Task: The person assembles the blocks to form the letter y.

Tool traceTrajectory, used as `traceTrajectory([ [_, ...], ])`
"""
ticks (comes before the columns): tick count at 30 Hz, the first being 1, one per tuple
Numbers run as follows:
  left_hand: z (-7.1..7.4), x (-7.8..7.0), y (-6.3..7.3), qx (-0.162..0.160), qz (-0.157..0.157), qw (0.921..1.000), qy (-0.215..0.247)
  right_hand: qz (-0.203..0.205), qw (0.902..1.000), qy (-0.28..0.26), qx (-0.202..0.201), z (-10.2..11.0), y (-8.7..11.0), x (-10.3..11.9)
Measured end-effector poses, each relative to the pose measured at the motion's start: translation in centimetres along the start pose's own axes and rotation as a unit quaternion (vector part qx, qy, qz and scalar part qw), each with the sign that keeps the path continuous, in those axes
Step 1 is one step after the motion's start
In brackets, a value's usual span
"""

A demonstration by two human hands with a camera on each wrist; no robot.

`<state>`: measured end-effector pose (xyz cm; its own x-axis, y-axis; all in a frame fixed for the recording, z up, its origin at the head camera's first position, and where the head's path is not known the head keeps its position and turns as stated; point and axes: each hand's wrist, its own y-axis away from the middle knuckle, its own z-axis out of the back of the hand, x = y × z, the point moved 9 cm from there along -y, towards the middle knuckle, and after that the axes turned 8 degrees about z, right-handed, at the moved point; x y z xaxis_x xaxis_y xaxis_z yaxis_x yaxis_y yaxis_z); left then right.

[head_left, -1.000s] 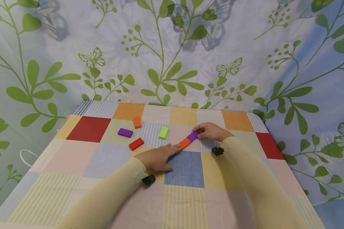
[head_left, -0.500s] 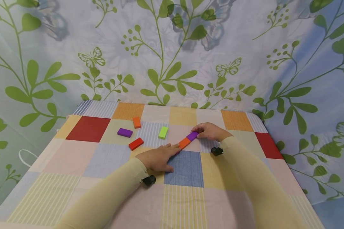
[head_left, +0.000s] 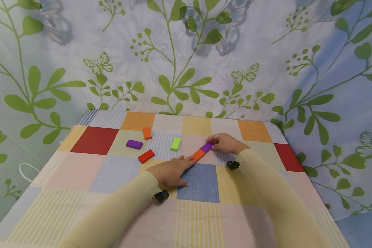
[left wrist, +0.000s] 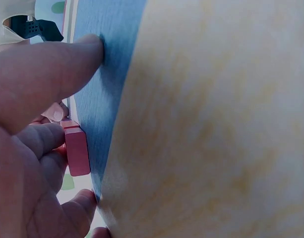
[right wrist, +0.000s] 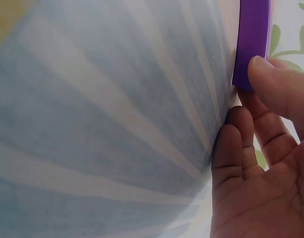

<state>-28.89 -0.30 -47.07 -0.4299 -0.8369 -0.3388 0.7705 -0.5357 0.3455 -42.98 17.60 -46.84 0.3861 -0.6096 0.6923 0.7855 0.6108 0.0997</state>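
Note:
In the head view an orange block (head_left: 198, 155) and a purple block (head_left: 206, 147) lie end to end in a slanted line on the patchwork cloth. My left hand (head_left: 170, 172) rests palm down with fingers extended, its fingertips at the orange block's near end. That block looks pinkish-red (left wrist: 78, 151) in the left wrist view, with fingers against it and the thumb apart. My right hand (head_left: 226, 142) pinches the far end of the purple block between thumb and fingers. The right wrist view shows the thumb on the purple block (right wrist: 252, 39), other fingers curled near the cloth.
Left of the line lie a lime green block (head_left: 175, 144), a red block (head_left: 146, 156), another purple block (head_left: 134, 144) and another orange block (head_left: 147, 133). A leaf-patterned curtain (head_left: 117, 44) hangs behind the table (head_left: 198, 227). A white cable (head_left: 26, 172) loops at the left edge.
Both hands and all the blocks keep their places; only the head view has shifted very slightly.

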Motion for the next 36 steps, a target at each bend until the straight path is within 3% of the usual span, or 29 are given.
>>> traceTrajectory([
  [9,0.3,-0.2,-0.1,0.001,0.003,0.9999,0.014,-0.012,0.9994,0.019,-0.025,0.2,0.7,0.1],
  [17,0.8,0.1,-0.3,-0.015,-0.003,0.9998,0.015,0.014,0.9921,0.112,-0.054,0.1,1.3,1.8],
  [24,1.3,0.3,-0.2,-0.026,-0.009,0.9994,0.019,0.021,0.9868,0.155,-0.042,-1.0,1.9,3.5],
  [31,2.2,1.1,0.1,-0.035,0.008,0.999,0.026,0.006,0.984,0.176,-0.026,-2.0,2.7,4.4],
  [36,2.8,1.7,0.3,-0.044,0.016,0.9989,0.009,0.021,0.9805,0.193,-0.028,-2.5,3.1,5.0],
])
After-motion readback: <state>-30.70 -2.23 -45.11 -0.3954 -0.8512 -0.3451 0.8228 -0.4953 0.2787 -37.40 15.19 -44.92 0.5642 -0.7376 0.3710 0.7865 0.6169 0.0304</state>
